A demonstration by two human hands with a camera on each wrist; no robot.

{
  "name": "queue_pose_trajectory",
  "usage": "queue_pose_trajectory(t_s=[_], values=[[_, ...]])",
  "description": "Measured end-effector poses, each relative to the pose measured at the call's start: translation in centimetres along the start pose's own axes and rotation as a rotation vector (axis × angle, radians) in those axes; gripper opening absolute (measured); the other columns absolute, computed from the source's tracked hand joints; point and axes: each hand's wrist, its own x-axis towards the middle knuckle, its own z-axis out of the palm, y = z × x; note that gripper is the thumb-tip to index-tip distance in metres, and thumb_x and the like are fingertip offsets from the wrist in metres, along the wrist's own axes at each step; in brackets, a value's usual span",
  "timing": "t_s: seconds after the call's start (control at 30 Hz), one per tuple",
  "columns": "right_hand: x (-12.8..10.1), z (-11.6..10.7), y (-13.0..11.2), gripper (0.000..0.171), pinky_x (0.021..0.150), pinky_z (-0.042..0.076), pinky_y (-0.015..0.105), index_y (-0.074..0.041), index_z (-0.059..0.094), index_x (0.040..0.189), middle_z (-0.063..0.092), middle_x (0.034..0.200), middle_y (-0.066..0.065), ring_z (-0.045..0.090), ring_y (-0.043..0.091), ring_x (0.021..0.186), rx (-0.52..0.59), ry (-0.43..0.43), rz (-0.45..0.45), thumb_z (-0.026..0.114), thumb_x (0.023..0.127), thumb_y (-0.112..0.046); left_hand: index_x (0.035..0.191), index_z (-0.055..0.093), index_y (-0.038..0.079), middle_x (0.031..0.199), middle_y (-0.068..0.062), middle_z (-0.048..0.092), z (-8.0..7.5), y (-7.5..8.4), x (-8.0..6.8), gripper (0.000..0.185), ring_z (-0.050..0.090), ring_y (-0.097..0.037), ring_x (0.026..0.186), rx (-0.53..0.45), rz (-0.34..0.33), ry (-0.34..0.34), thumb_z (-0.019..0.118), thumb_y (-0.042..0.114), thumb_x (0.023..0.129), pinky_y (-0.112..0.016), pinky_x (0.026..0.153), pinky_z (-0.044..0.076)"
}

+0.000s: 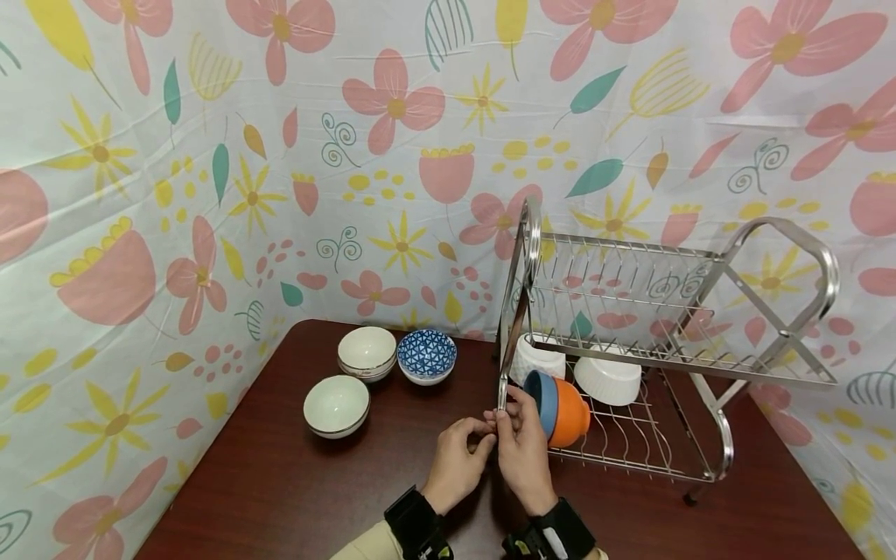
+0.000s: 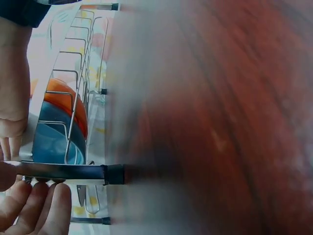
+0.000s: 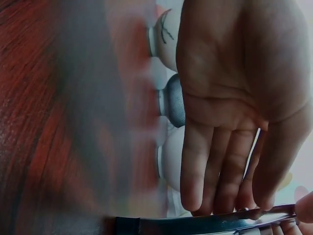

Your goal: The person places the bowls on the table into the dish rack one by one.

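1. Fingers (image 2: 58, 205) of the left hand (image 1: 455, 463) pinch the front left leg of a two-tier silver metal dish rack (image 1: 672, 361), thumb on one side, fingertips on the other. The nearly straight, close-set fingers of the right hand (image 1: 525, 455) reach the same leg, the thumb tip beside them; whether they pinch it, I cannot tell.
2. At the left of the dark red-brown table (image 1: 392, 474), bowls stand at three spots: one pale white round bowl with a dark rim (image 1: 336, 403) in front; one cream-white round bowl (image 1: 366, 348) behind, stacked on at least one more; one blue-and-white patterned bowl (image 1: 426, 354) just right of that stack.
3. The rack stands at the right, its lower tier holding four bowls: one white textured bowl (image 1: 537, 359), one blue bowl (image 1: 544, 398) and one orange bowl (image 1: 571, 416) on their sides, close together, and one white fluted bowl (image 1: 607, 381).
4. Both forearms come from the near edge, one black wristband on each; the hands angle inward, fingertips meeting at the leg.
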Motion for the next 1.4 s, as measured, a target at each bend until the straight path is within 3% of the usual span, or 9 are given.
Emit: queue_pose_trajectory(t_s=[0.23,0.4,0.57,0.8,0.97,1.17,1.4], values=[[0.1,-0.1,0.1,0.043,0.073,0.055,0.035,-0.013,0.04,0.139,0.062,0.098,0.011,0.066,0.021,0.087,0.001,-0.001,0.013,0.049,0.098,-0.001,0.097,0.068,0.01,0.094,0.001,0.065,-1.2,0.4,-0.2,0.007,0.062,-0.007,0.083,0.018,-0.022,-0.012,0.066,0.01,0.091,-0.02,0.068,0.052],[0.1,-0.1,0.2,0.044,0.075,0.054,0.04,-0.011,0.038,0.141,0.061,0.098,0.011,0.065,0.022,0.088,-0.006,-0.02,0.015,0.048,0.099,-0.002,0.096,0.068,0.009,0.091,0.0,0.065,-3.1,0.7,-0.4,0.008,0.062,-0.01,0.08,0.088,-0.005,0.046,0.068,0.011,0.089,-0.021,0.067,0.052],[0.1,-0.2,0.2,0.044,0.076,0.054,0.037,-0.015,0.038,0.14,0.062,0.098,0.01,0.065,0.019,0.089,0.0,-0.029,0.053,0.047,0.099,-0.002,0.096,0.068,0.012,0.093,0.002,0.065,-5.3,0.4,-0.4,0.009,0.061,-0.009,0.08,0.16,-0.011,0.1,0.07,0.013,0.087,-0.023,0.069,0.051],[0.2,-0.1,0.0,0.045,0.073,0.053,0.03,-0.014,0.038,0.142,0.063,0.098,0.008,0.065,0.018,0.089,-0.024,-0.03,0.052,0.048,0.099,-0.002,0.095,0.069,0.014,0.09,0.005,0.064,-8.6,0.1,-0.4,0.013,0.06,-0.01,0.083,0.327,0.049,0.196,0.075,0.014,0.083,-0.03,0.072,0.048],[0.2,-0.1,-0.1,0.045,0.074,0.053,0.032,-0.014,0.038,0.141,0.063,0.099,0.008,0.065,0.018,0.089,-0.004,-0.03,0.059,0.049,0.098,-0.001,0.098,0.069,0.01,0.093,0.0,0.065,-10.9,-0.1,-0.3,0.016,0.061,-0.018,0.088,0.392,0.046,0.238,0.074,0.014,0.084,-0.035,0.075,0.047],[0.2,-0.1,-0.1,0.046,0.075,0.053,0.036,-0.011,0.039,0.141,0.062,0.099,0.009,0.065,0.019,0.09,0.018,-0.033,0.052,0.049,0.098,0.001,0.111,0.064,0.002,0.099,-0.008,0.064,-13.1,-1.1,-0.7,0.031,0.056,-0.027,0.097,0.432,-0.011,0.307,0.073,0.014,0.084,-0.041,0.085,0.043],[0.1,-0.1,0.0,0.047,0.075,0.053,0.035,-0.013,0.038,0.141,0.061,0.099,0.01,0.065,0.021,0.091,0.022,-0.041,0.058,0.049,0.098,0.001,0.111,0.064,-0.002,0.107,-0.017,0.058,-15.5,-2.4,-1.5,0.035,0.048,-0.036,0.104,0.481,-0.018,0.381,0.075,0.012,0.081,-0.046,0.09,0.036]])
